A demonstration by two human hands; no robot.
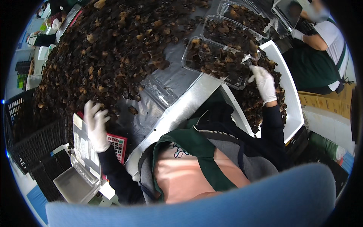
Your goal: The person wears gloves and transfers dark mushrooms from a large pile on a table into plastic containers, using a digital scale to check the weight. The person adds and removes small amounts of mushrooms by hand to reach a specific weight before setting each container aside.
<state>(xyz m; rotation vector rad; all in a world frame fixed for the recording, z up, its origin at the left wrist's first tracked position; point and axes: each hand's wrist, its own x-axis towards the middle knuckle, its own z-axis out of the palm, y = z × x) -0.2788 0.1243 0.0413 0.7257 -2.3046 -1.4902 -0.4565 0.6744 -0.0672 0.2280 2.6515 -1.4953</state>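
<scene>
My gloved left hand (96, 126) is raised with loosely curled, spread fingers, holding nothing, over a red calculator (116, 145) and a hinged pale grey device (83, 151), perhaps a scale. A heap of dark dried pieces (98, 56), like fungus, covers the metal table (168, 109) beyond it. My gloved right hand (262, 85) has its fingers curled at the near right corner of a clear plastic tray (213, 62) of the same pieces, seemingly gripping it. That tray overlaps a white bin (291, 102) that holds more pieces.
Two more filled clear trays (232, 32) lie behind. A co-worker in white gloves and green apron (310, 68) is at the upper right, near cardboard (321, 102). Other workers (53, 22) are at the upper left. Black crates (36, 143) stand at left.
</scene>
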